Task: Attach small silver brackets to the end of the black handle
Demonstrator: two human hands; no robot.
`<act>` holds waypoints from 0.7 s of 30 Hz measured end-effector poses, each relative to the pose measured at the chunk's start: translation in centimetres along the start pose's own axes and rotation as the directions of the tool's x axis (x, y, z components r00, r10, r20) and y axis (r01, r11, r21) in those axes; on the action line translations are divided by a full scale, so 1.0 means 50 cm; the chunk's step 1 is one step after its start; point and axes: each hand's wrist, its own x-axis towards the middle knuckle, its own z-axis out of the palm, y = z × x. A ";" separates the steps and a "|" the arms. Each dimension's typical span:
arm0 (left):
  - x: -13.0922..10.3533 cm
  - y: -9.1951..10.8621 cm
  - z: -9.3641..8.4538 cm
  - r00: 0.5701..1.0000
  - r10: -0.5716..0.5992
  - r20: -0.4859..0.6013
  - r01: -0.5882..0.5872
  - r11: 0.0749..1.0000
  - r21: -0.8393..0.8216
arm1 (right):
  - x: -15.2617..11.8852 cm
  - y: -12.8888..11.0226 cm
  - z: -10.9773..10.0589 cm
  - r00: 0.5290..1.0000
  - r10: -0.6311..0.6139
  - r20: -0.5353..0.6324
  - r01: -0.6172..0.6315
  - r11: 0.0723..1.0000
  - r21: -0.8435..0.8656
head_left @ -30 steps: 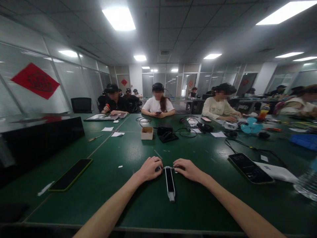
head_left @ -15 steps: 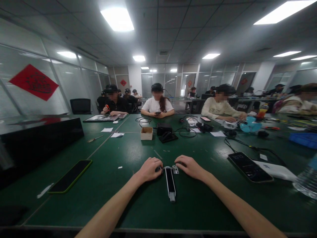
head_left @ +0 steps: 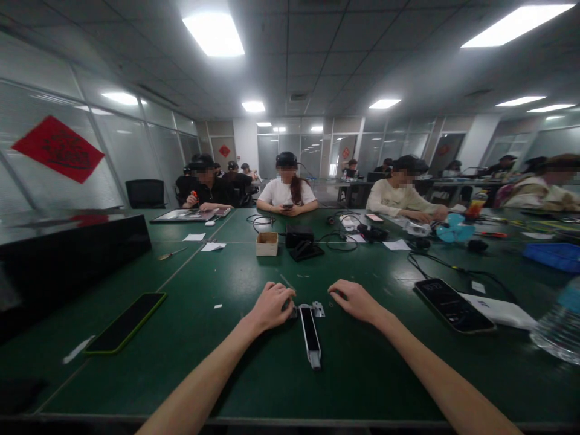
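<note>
A narrow device with a black face and pale edges [head_left: 310, 333] lies on the green table, its silver end towards me. At its far end, a small metal plate with holes [head_left: 319, 309] sticks out to the right. Another small metal piece [head_left: 294, 312] shows on the left side, partly covered by my left hand [head_left: 272, 307]. The fingers of that hand are curled beside the piece; whether they grip it is hidden. My right hand [head_left: 354, 300] rests to the right of the plate, apart from it, with fingers loosely bent and nothing in them.
A phone with a green edge [head_left: 125, 323] lies left. At right are a black phone [head_left: 454, 305], a white object [head_left: 502, 311] and a water bottle [head_left: 559, 320]. Ahead stand a small box [head_left: 267, 244] and a black stand [head_left: 306, 249]. People sit across the table [head_left: 240, 272].
My right hand has moved a little to the right, away from the metal plate. My left hand has lifted slightly, its fingers more raised. The view has shifted slightly.
</note>
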 end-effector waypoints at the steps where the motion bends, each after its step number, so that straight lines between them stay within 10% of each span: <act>1: 0.000 0.003 -0.004 0.999 0.042 -0.016 -0.042 0.999 0.030 | 0.001 -0.005 0.003 0.999 -0.020 -0.030 0.020 1.000 0.012; 8: 0.006 0.039 -0.025 0.946 0.326 0.006 -0.321 0.929 0.183 | 0.007 -0.083 0.019 0.954 -0.140 -0.265 0.177 0.977 0.118; 21: 0.009 0.077 -0.017 0.881 0.449 0.147 -0.469 0.869 0.156 | 0.003 -0.155 0.029 0.942 -0.239 -0.237 0.297 0.921 0.253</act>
